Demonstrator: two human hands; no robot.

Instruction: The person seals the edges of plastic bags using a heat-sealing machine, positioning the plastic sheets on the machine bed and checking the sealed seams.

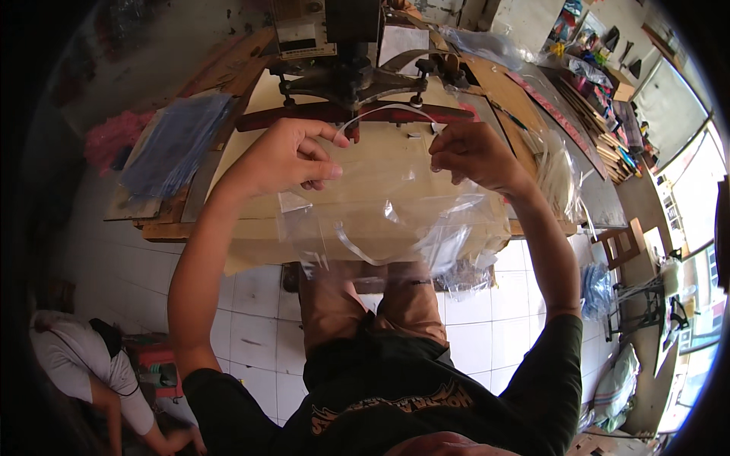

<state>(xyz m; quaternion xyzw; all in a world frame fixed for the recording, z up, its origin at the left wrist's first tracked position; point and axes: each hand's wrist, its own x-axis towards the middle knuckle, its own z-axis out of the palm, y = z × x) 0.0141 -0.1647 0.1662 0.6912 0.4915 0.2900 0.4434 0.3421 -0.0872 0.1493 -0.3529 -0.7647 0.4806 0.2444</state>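
Note:
A narrow whitish plastic strip arches between my hands, just in front of the machine's red bar. My right hand is closed, its thumb and fingers pinched at the strip's right end. My left hand has thumb and index finger apart; the index fingertip is beside the strip's left end, and I cannot tell whether it touches. Below the hands a clear plastic bag lies over the table's near edge and hangs toward my lap. Another pale strip curves along the bag's lower part.
A press-like machine with a long red bar stands beyond my hands. Bluish plastic sheets are stacked at left. At right are a bundle of pale strips and a red strip of board. Another person bends at lower left.

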